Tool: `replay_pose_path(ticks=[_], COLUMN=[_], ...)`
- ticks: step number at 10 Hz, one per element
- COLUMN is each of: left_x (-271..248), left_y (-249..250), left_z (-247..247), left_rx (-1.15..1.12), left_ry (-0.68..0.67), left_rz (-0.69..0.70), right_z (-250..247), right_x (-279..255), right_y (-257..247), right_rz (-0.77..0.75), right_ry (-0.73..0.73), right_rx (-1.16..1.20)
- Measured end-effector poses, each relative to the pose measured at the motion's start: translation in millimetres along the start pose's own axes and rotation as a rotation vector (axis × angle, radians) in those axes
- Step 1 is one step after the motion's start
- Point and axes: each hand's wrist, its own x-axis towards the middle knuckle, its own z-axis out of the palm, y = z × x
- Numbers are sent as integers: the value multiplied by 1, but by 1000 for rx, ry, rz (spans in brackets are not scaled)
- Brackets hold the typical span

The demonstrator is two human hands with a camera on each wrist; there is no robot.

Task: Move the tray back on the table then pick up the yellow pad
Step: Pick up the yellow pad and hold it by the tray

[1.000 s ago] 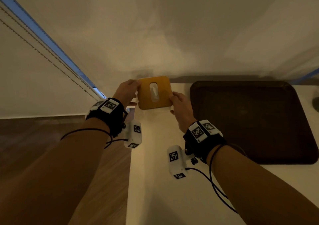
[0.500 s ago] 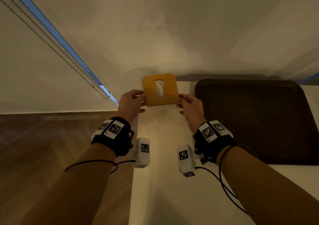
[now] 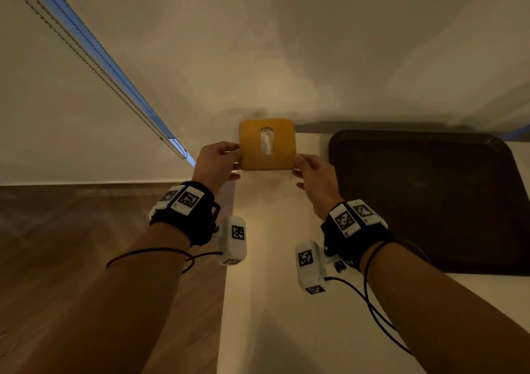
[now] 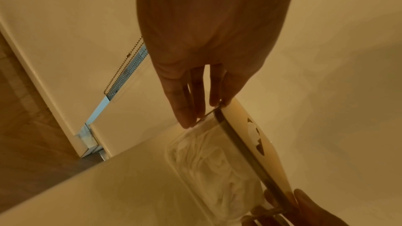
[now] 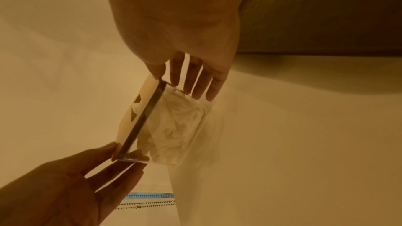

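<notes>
table (image 3: 266, 302): white top carrying everything; its left edge runs beside the wooden floor, its far edge meets the wall.
tray (image 3: 424, 201): dark brown, flat on the table's right part, its far rim close to the far edge. It looks already pushed back, so that step seems done and the near part of the table is left for the arms.
yellow pad (image 3: 266, 143): a square yellow lid with a slot, topping a clear box of white tissue. It sits at the table's far left corner, just left of the tray and apart from it. Whether the base touches the table, I cannot tell.
left hand (image 3: 219, 160): thumb on top and fingers under, pinching the pad's near left corner, probably because the flat lid offers only its rim.
right hand (image 3: 314, 174): pinching the near right corner likewise; two opposed grips should keep the box level for the lift.
</notes>
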Motion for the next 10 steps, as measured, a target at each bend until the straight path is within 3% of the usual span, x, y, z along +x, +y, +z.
replay_pose_path(ticks=[9,10], left_x=[-1,-3], left_y=[6,3], left_z=[-3,-8], left_rx=[-19,-48], left_ry=[-24,42], left_rz=[3,20], right_z=[4,0], right_x=[0,2], right_y=[0,2], right_rz=[22,-1], right_ry=[6,57], right_rx=[10,-18])
